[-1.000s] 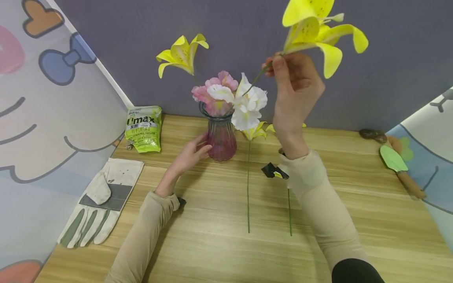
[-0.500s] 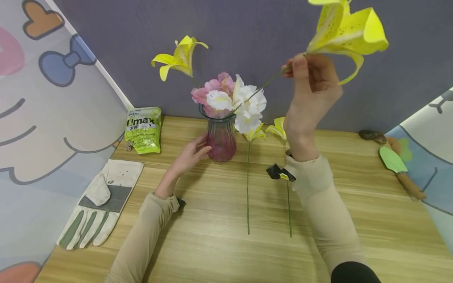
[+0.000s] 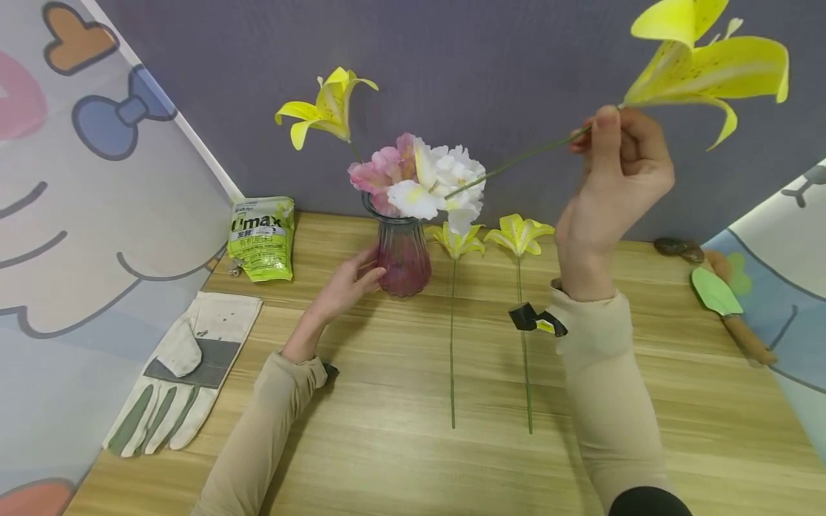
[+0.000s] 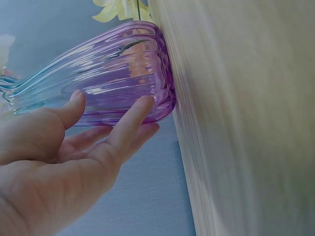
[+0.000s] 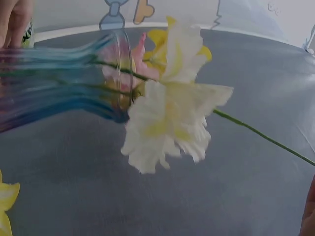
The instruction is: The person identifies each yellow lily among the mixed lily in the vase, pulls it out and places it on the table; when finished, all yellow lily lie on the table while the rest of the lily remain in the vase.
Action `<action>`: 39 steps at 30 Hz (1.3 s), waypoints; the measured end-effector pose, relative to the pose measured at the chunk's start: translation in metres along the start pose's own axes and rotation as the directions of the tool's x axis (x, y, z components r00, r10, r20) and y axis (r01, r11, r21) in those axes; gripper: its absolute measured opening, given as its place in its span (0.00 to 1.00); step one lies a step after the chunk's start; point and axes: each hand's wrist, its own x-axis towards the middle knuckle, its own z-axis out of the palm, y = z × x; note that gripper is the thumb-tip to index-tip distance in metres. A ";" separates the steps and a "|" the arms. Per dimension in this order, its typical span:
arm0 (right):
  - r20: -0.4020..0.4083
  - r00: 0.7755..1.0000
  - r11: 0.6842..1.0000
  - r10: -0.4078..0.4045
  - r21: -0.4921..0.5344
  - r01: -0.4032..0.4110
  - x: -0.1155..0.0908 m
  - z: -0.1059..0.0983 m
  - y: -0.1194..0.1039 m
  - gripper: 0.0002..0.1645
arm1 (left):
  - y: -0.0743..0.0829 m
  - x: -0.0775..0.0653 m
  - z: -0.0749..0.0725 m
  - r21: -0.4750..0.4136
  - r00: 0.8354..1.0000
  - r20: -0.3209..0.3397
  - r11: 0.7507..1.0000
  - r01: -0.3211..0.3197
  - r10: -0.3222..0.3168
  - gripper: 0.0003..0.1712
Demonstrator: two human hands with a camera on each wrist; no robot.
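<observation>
A ribbed glass vase (image 3: 404, 261), pink at the base and blue-grey at the rim, stands upright on the table. Pink flowers (image 3: 385, 175), a white flower (image 5: 170, 123) and a yellow lily (image 3: 329, 111) rise from its mouth. My left hand (image 3: 346, 288) is at the vase's left side, fingertips resting against the glass, as the left wrist view shows. High on the right, my right hand (image 3: 619, 183) pinches another yellow lily (image 3: 703, 72) just under its bloom. Its green stem (image 5: 266, 135) slants down to the white petals; whether the tip ends there I cannot tell.
Two yellow lilies (image 3: 519, 236) lie with straight stems right of the vase. On the left are a green fertilizer bag (image 3: 263, 240) and a work glove (image 3: 187, 373). A green trowel (image 3: 719, 292) and dark stones (image 3: 679, 249) lie far right. A grey wall stands behind.
My right hand has moved right with the lily, and its stem has drawn outward from the bouquet. The white flower has shifted and turned slightly. My left hand stays at the vase.
</observation>
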 end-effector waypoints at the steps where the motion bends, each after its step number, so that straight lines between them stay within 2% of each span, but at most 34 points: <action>1: -0.008 1.000 1.000 0.002 0.007 -0.002 0.002 -0.003 -0.001 0.05 | 0.000 0.000 0.000 0.003 1.000 0.001 1.000 0.001 -0.001 0.35; 10: -0.106 0.994 1.000 -0.002 -0.004 0.001 0.021 -0.022 -0.010 0.09 | 0.001 0.002 0.001 0.013 1.000 0.003 1.000 0.002 -0.002 0.36; 17: -0.234 0.969 0.997 0.078 0.039 -0.071 0.033 -0.028 -0.022 0.12 | 0.003 0.001 0.000 0.002 1.000 0.002 1.000 0.008 -0.008 0.36; 26: -0.289 0.952 0.994 0.095 0.084 -0.074 0.050 -0.045 -0.027 0.15 | 0.002 0.001 0.000 0.028 1.000 0.005 1.000 0.010 -0.010 0.36; 29: -0.283 0.951 0.990 0.126 0.093 -0.103 0.057 -0.054 -0.027 0.14 | 0.001 0.000 0.000 0.018 1.000 0.004 1.000 0.006 -0.006 0.36; 33: -0.231 0.956 0.982 0.181 0.097 -0.162 0.063 -0.068 -0.026 0.10 | 0.002 -0.001 0.000 0.012 1.000 0.001 1.000 0.004 -0.004 0.35; 36: -0.165 0.964 0.978 0.210 0.048 -0.205 0.063 -0.081 -0.024 0.08 | 0.002 -0.001 0.000 0.017 1.000 -0.004 1.000 0.011 -0.011 0.36; 39: -0.090 0.961 0.964 0.261 -0.023 -0.264 0.059 -0.096 -0.023 0.11 | 0.002 -0.001 0.000 0.021 1.000 -0.006 1.000 0.017 -0.017 0.36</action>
